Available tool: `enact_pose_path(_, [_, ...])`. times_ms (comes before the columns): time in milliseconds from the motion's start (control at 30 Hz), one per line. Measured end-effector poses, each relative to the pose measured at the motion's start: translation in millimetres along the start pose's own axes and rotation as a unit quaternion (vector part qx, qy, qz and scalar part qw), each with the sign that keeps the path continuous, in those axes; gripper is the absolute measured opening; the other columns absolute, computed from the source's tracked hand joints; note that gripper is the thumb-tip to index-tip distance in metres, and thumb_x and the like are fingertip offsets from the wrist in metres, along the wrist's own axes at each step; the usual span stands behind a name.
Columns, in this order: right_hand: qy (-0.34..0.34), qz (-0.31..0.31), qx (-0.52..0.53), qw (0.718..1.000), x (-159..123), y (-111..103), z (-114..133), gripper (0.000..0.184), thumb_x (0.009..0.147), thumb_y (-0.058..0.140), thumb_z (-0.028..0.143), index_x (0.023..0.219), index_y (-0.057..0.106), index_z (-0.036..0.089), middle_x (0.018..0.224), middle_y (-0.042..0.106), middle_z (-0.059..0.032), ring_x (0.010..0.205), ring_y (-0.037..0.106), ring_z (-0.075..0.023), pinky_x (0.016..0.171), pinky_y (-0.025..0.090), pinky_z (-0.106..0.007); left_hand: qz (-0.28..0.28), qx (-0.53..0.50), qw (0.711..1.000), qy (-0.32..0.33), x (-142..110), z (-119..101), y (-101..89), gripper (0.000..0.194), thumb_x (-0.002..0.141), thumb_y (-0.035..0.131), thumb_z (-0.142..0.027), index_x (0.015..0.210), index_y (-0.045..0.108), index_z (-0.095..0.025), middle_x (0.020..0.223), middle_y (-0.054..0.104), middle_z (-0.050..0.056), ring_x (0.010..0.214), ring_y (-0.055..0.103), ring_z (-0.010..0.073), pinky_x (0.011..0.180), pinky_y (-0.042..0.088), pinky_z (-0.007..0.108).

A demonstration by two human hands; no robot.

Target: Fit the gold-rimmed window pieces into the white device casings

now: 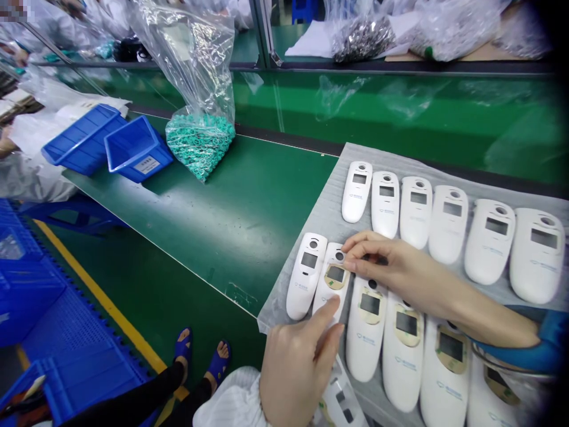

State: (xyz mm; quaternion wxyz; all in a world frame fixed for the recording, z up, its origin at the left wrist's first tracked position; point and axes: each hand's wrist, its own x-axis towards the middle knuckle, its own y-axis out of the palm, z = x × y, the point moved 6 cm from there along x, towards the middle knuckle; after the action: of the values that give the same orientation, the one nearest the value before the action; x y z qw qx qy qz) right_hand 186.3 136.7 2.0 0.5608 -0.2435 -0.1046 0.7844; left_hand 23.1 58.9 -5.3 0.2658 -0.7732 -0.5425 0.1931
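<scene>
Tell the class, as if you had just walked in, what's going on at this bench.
A person's left hand and right hand are both at one white plastic casing: a left finger touches its lower part, and the right fingers reach over its top end. It lies among rows of similar casings on a grey foam sheet, several with a tan ring around the window. Farther along the green bench sit a plastic bag of green rings and two blue bins.

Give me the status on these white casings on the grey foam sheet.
Done-looking: four near-row casings have tan rings around their windows. In hand: a ringed casing, held by the left hand and right hand. Left: the ringless casing beside it and six back-row casings, also without rings.
</scene>
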Motion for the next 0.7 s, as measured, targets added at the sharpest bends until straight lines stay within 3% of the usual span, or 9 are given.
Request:
enact_pose_path(333, [0.006,0.005,-0.006,1.0,0.7,-0.5,7.8,0.028,0.08,0.059,0.048,0.072,0.069,0.023,0.104,0.06,-0.005,0.087,0.059,-0.019,0.078,0.047,-0.035,0.003,0.024,1.0,0.001,2.0,0.3,-0.3,0.036,0.093,0.049,-0.027,0.127,0.059,-0.021,0.049,0.055,-0.005,0.034,0.037,0.0087,0.036,0.029,0.02])
enact_pose_path(700, [-0.006,-0.024,-0.04,0.999,0.6,-0.5,3.3,0.026,0.083,0.056,0.044,0.072,0.067,0.024,0.104,0.058,-0.0036,0.084,0.057,-0.0173,0.07,0.045,-0.035,0.01,0.146,0.989,0.014,6.5,-4.4,3.5,0.038,0.093,0.047,-0.028,0.13,0.055,-0.023,0.04,0.044,-0.007,0.031,0.039,0.0101,0.034,0.027,0.02])
